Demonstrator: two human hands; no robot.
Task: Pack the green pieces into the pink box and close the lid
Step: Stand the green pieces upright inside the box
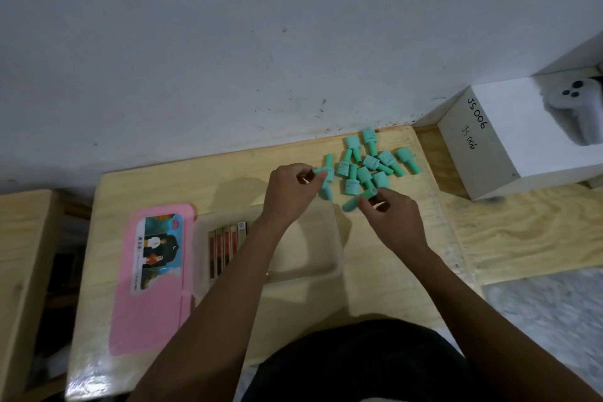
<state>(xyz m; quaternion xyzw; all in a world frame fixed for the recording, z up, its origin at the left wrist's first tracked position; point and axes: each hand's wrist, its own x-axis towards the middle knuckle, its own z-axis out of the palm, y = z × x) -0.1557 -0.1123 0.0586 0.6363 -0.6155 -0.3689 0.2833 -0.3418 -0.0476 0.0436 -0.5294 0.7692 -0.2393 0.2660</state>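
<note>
Several green bottle-shaped pieces (372, 160) lie in a loose pile at the far right of the small wooden table (228, 179). My left hand (290, 192) grips green pieces (326, 179) at the pile's left edge. My right hand (391, 215) pinches one green piece (357, 199) at the pile's near edge. The clear box (323, 268) stands open in the middle of the table under my left forearm, with a row of dark red sticks (225, 245) at its left end. Its pink lid (153, 277) lies flat to the left, label up.
A white box (509, 137) marked JS 006 stands to the right on a plywood surface (522, 232), with a white controller (574, 104) on top. A wooden piece of furniture (23, 254) stands at the left. The wall runs right behind the table.
</note>
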